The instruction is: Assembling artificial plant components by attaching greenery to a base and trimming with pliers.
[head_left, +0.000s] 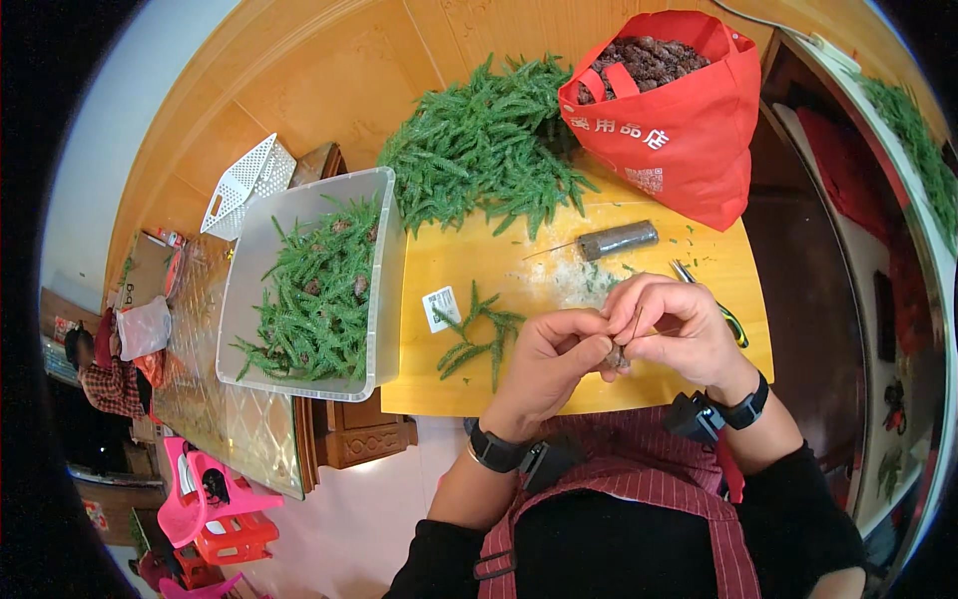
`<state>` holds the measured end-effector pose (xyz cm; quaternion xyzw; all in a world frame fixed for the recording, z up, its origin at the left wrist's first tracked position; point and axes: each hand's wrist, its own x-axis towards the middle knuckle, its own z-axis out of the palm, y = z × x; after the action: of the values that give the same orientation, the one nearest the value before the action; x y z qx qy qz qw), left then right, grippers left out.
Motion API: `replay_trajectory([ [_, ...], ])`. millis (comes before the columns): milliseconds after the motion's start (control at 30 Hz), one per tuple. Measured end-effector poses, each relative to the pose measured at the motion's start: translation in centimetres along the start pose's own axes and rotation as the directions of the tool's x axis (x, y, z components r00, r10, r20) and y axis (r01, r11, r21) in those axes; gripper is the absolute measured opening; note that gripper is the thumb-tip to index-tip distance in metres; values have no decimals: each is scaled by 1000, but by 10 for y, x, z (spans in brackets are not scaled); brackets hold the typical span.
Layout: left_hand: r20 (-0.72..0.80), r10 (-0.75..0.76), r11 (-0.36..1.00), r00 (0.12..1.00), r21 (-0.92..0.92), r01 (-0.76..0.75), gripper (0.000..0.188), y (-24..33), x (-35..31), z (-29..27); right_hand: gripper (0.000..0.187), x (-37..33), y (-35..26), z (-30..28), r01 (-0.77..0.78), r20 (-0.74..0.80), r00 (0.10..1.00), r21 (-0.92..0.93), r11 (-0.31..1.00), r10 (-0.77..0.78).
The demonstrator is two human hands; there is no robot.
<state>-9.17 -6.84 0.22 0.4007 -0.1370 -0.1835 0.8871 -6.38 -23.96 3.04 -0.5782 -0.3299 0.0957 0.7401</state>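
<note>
Pinching a small pine cone (616,356) between them, left hand (547,361) and right hand (681,329) meet above the yellow table (449,384)

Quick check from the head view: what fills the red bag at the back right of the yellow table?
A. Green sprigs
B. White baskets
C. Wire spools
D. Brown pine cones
D: the open top of the red bag shows a heap of brown pine cones, while the loose green sprigs lie in a pile beside it on the yellow table.
</note>
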Motion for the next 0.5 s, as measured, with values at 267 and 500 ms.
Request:
replay_trajectory([
  [267, -45, 56, 998, 997, 18, -55, 12, -1, 1, 2, 11, -5, 1, 2, -98, -84, 990, 200, 975, 117],
  [500, -26, 97, 994, 995, 44, -96, 11, 3, 0, 4, 8, -1, -9, 5, -84, -90, 992, 70, 994, 90],
])
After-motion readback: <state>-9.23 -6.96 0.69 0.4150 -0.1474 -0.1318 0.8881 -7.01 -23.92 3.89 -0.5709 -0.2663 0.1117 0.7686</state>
